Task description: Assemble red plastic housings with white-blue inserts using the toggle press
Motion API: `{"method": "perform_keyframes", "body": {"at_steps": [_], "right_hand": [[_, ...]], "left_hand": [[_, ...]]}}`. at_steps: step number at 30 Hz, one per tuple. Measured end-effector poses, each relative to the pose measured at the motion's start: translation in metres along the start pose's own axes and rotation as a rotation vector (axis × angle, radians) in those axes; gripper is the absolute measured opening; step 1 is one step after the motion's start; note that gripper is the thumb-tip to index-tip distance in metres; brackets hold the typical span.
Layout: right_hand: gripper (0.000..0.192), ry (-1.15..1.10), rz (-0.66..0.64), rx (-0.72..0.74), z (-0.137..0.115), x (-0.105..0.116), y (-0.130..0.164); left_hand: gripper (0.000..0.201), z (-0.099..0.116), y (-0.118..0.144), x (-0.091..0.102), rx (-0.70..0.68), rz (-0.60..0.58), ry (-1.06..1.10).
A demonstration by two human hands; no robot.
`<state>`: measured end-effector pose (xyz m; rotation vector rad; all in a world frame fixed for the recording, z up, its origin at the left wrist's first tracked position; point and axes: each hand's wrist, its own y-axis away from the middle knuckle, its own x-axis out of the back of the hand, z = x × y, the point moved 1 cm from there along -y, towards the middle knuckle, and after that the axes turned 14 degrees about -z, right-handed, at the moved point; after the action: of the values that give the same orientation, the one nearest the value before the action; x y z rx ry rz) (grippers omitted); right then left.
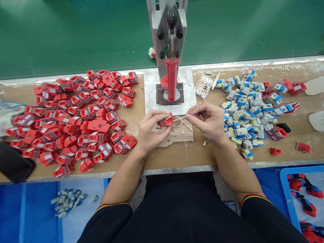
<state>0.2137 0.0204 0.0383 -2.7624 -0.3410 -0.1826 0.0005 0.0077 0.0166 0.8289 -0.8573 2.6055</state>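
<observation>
Left hand (153, 129) had a snug grip on a red part (166, 120) over the surface (178, 159); right hand (208, 120) pinched a thin stick (179, 118). Part's probably light, stiff, kinda slick, so sides were best; stick seemed snappable, so gently there.

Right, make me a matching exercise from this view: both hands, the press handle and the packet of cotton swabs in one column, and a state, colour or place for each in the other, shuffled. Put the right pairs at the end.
Column one
1. Left hand
2. Right hand
3. Press handle
4. Packet of cotton swabs

Column two
A. Red and ridged
B. Pinches a thin stick
C. Lies to the right of the silver base plate
D. Holds a red plastic part

Right pairs: 1-D, 2-B, 3-A, 4-C
</observation>
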Motion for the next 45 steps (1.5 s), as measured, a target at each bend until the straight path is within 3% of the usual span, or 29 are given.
{"method": "perform_keyframes", "body": {"at_steps": [5, 12, 14, 17, 18, 19, 21, 24, 28, 31, 33, 35, 37, 39, 42, 45], "right_hand": [[0.017, 0.017, 0.035, 0.053, 0.0, 0.018, 0.001], [0.007, 0.309, -0.496, -0.048, 0.007, 0.021, -0.005], [0.016, 0.318, -0.394, -0.027, 0.002, 0.04, -0.003], [0.021, 0.519, 0.054, -0.052, -0.009, 0.093, 0.007], [0.021, 0.647, 0.132, -0.103, -0.012, 0.11, 0.012], [0.021, 0.787, 0.12, -0.174, -0.013, 0.125, 0.015], [0.018, 1.042, -0.086, -0.327, -0.01, 0.142, 0.018], [0.025, 1.264, -0.434, -0.498, 0.003, 0.143, 0.009], [0.031, 1.373, -0.693, -0.641, 0.016, 0.134, -0.016], [0.032, 1.383, -0.815, -0.642, 0.018, 0.135, -0.026], [0.033, 1.329, -0.764, -0.605, 0.017, 0.137, -0.023], [0.034, 1.172, -0.57, -0.503, 0.014, 0.136, -0.016], [0.032, 0.855, -0.33, -0.322, 0.009, 0.127, -0.007], [0.028, 0.426, -0.168, -0.136, 0.003, 0.11, -0.001], [0.02, -0.098, -0.098, -0.034, -0.003, 0.072, 0.002], [0.027, -0.339, -0.065, -0.111, -0.007, 0.038, 0.001]], "left_hand": [[0.026, 0.001, -0.001, 0.001, -0.001, 0.013, 0.009], [0.024, -0.002, -0.001, 0.003, 0.07, 0.046, 0.012], [0.024, -0.004, -0.001, 0.004, 0.086, 0.064, 0.031], [0.026, -0.009, -0.001, 0.004, 0.08, 0.114, 0.129], [0.027, -0.011, -0.001, 0.003, 0.08, 0.133, 0.181], [0.028, -0.013, -0.001, 0.002, 0.085, 0.148, 0.241], [0.031, -0.017, -0.001, -0.001, 0.104, 0.166, 0.362], [0.036, -0.021, 0.0, -0.006, 0.128, 0.183, 0.488], [0.044, -0.022, 0.0, -0.009, 0.164, 0.182, 0.532], [0.044, -0.021, 0.0, -0.009, 0.169, 0.18, 0.545], [0.043, -0.02, 0.0, -0.009, 0.161, 0.184, 0.544], [0.041, -0.019, 0.0, -0.009, 0.154, 0.186, 0.549], [0.039, -0.017, 0.0, -0.011, 0.139, 0.191, 0.571], [0.038, -0.016, 0.0, -0.013, 0.123, 0.188, 0.618], [0.04, -0.016, 0.0, -0.016, 0.127, 0.158, 0.703], [0.042, -0.014, 0.0, -0.016, 0.131, 0.131, 0.745]]}}
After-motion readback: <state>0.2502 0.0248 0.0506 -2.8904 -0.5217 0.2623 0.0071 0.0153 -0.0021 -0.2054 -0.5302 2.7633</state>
